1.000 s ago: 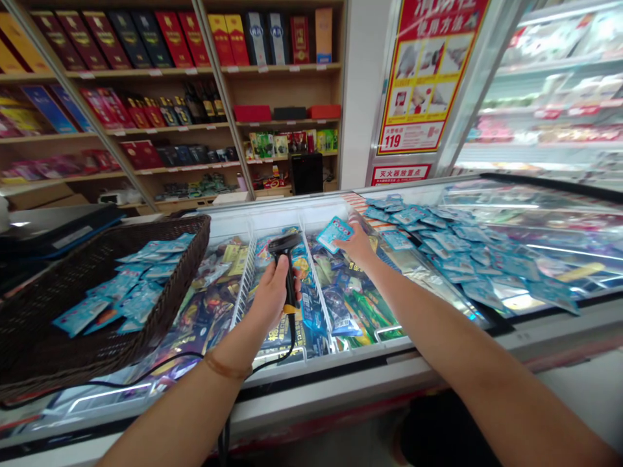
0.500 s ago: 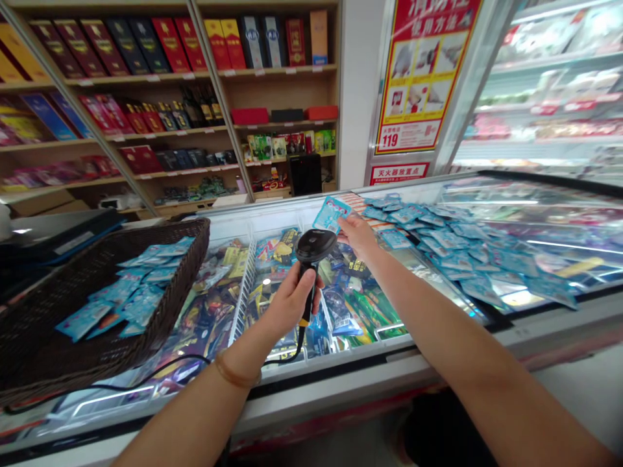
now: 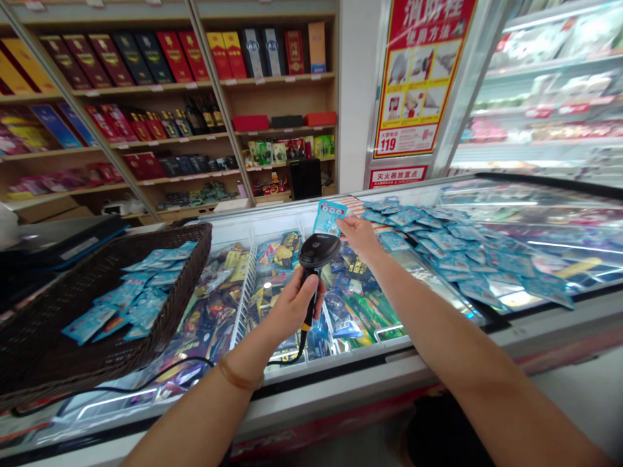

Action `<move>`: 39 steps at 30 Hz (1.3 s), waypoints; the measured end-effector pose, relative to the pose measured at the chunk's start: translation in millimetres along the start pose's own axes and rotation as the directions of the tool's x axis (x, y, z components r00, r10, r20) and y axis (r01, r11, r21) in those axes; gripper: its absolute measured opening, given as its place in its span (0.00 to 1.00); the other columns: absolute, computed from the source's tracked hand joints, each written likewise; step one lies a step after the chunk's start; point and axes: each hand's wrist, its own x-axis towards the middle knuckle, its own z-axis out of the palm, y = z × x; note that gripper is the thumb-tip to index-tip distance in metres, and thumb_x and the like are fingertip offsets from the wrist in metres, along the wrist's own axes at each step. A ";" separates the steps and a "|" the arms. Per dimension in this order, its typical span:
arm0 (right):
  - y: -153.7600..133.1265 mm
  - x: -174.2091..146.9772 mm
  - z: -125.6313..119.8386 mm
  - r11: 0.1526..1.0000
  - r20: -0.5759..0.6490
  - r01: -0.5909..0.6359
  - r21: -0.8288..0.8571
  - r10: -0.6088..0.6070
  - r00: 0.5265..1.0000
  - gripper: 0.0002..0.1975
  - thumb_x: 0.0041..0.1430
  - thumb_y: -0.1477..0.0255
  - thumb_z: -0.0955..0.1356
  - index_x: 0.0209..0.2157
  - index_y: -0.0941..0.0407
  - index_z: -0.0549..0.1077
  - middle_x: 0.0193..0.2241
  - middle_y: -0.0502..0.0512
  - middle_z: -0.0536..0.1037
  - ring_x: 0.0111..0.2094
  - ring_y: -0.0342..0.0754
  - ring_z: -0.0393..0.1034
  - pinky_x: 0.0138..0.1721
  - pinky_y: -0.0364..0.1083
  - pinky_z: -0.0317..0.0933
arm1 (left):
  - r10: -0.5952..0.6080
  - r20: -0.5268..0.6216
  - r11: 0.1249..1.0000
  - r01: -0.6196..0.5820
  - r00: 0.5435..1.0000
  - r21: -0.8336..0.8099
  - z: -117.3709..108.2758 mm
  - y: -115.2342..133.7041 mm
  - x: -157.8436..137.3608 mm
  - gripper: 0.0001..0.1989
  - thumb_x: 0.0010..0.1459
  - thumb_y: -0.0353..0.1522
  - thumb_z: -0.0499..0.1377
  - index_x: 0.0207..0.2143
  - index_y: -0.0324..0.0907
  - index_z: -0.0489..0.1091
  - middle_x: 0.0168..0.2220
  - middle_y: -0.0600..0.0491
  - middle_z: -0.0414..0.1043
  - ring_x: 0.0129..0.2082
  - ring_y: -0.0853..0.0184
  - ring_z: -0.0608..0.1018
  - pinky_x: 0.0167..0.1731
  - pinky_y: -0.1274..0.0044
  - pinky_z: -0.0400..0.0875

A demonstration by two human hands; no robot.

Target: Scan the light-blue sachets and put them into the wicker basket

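Note:
My left hand [image 3: 298,303] is wrapped round the handle of a black barcode scanner [image 3: 318,249], whose cable trails off to the left. Just beyond the scanner's head, my right hand [image 3: 361,239] pinches a light blue packet [image 3: 328,216] by its right edge. To the right, a heap of similar blue packets [image 3: 452,241] lies spread over the freezer's glass top. More blue packets [image 3: 146,285] rest inside a dark brown woven basket [image 3: 197,259] at the left.
Below my hands is a chest freezer [image 3: 331,373] holding wrapped goods and a white wire divider [image 3: 244,292]. The black cable [image 3: 146,383] crosses its left part. Shelves with boxes [image 3: 160,143] stand behind, beside a red wall poster [image 3: 421,78]. At right is a lit display fridge [image 3: 549,97].
The packet in my right hand has turned more upright and shifted slightly left. The scanner has moved a little right and down. My grip on both stays the same.

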 end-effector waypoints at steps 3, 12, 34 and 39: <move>1.2 0.0 0.3 1.000 -0.002 0.019 -0.017 -0.019 1.000 0.29 0.45 0.42 0.72 0.19 0.53 0.63 0.18 0.45 0.57 0.26 0.45 0.64 0.33 0.47 0.72 | 0.007 0.014 1.000 -0.007 1.000 0.006 -0.5 -1.3 0.5 0.28 0.58 0.59 0.60 0.38 0.44 0.63 0.25 0.59 0.69 0.16 0.74 0.69 0.19 0.77 0.63; 1.5 -0.2 -0.2 1.000 -0.008 0.015 -0.013 -0.015 1.000 0.29 0.43 0.42 0.73 0.20 0.54 0.66 0.18 0.45 0.60 0.25 0.43 0.63 0.32 0.46 0.72 | 0.000 0.052 1.000 -0.001 0.999 0.014 -4.7 -5.5 2.0 0.28 0.60 0.59 0.58 0.39 0.43 0.62 0.24 0.61 0.67 0.16 0.74 0.69 0.19 0.78 0.64; -82.0 -6.4 266.6 0.805 0.484 -0.536 0.253 0.375 0.791 0.11 0.66 0.82 0.69 0.28 0.57 0.71 0.19 0.49 0.75 0.25 0.42 0.75 0.40 0.45 0.77 | 0.056 -0.858 0.937 -0.322 0.510 -0.131 -110.1 99.6 -37.9 0.28 0.56 0.58 0.62 0.35 0.43 0.63 0.22 0.60 0.67 0.16 0.74 0.70 0.17 0.81 0.65; -80.7 -11.9 313.4 0.737 0.625 -0.610 0.293 0.335 0.705 0.08 0.63 0.83 0.69 0.38 0.55 0.72 0.26 0.48 0.78 0.34 0.44 0.79 0.51 0.49 0.75 | 0.067 -0.930 0.933 -0.353 0.361 -0.070 -135.7 105.0 -53.2 0.20 0.66 0.50 0.58 0.35 0.43 0.63 0.24 0.59 0.69 0.16 0.75 0.69 0.16 0.82 0.65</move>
